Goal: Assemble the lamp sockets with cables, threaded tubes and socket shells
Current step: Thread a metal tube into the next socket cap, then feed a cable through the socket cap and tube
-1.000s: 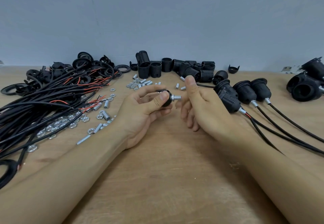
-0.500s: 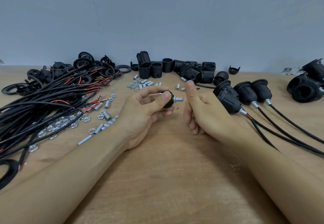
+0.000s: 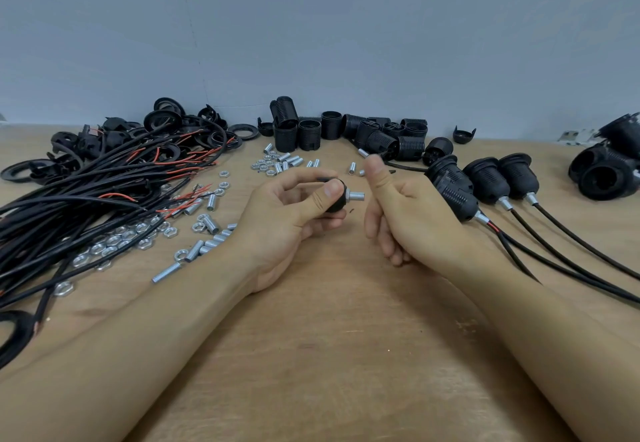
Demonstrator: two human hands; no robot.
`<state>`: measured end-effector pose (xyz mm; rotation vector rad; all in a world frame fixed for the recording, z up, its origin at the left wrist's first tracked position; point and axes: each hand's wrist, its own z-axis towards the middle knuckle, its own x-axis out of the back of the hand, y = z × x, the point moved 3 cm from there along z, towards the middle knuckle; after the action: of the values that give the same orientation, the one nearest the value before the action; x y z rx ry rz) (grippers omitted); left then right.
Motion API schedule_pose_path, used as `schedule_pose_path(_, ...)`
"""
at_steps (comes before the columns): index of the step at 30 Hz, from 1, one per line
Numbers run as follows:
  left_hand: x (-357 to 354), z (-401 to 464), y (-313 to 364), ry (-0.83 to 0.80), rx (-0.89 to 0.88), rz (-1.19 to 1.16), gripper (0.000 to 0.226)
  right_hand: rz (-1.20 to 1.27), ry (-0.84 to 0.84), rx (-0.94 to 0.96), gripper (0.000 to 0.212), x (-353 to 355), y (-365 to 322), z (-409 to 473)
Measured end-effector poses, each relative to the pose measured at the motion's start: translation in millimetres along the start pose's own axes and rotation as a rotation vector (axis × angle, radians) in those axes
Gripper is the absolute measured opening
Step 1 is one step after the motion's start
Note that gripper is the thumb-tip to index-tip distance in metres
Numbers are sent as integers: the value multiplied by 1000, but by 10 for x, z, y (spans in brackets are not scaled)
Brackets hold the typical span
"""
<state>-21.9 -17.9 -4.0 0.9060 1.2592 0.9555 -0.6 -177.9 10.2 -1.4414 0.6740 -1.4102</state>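
no readable brand or writing on any of the parts, everything's plain black plastic and bare metal. the bench [image 3: 329, 355] is a light wood board pushed up against a flat blue-grey wall [image 3: 311, 26]. on the left there's a big tangle of black cables [image 3: 79, 199] with red inner wires poking out of the ends, and black rings [image 3: 247, 131] and caps piled behind it. silver nuts [image 3: 114, 244] and short threaded tubes [image 3: 210, 224] are scattered beside the cables, with another little heap [image 3: 277, 163] further back near the middle. a row of ribbed black shells [image 3: 346, 133] sits along the wall. on the right, three finished sockets [image 3: 485, 182] lie side by side with their cables trailing toward the near edge, and a few more black sockets [image 3: 606, 168] are stacked at the far right. left hand [image 3: 287, 220] holds a small black cap [image 3: 336, 199] just above the bench in the middle, thumb pressed on its front and fingers curled round the back, with a silver tube [image 3: 356, 195] sticking out of the cap toward the right. right hand [image 3: 408, 216] is just beside it, not touching the tube, thumb up and the other fingers loosely curled in, holding nothing i can see. both forearms rest on the wood.
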Motion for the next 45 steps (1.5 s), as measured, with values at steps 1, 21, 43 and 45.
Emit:
schedule_pose_path(1, 6, 4, -2, 8, 2, -5, 44, 11, -11, -1, 75, 4, -10, -6)
schedule_pose_path(21, -21, -64, 65, -36, -254, 342, 31, 175, -101, -64, 47, -55, 53, 38)
schedule_pose_path(43, 1296, 100, 773, 854, 108, 1779, 24, 189, -114, -101, 39, -35, 62, -3)
schedule_pose_path(45, 1298, 101, 800, 863, 92, 1751, 24, 191, -113, -100, 40, -34, 65, -4)
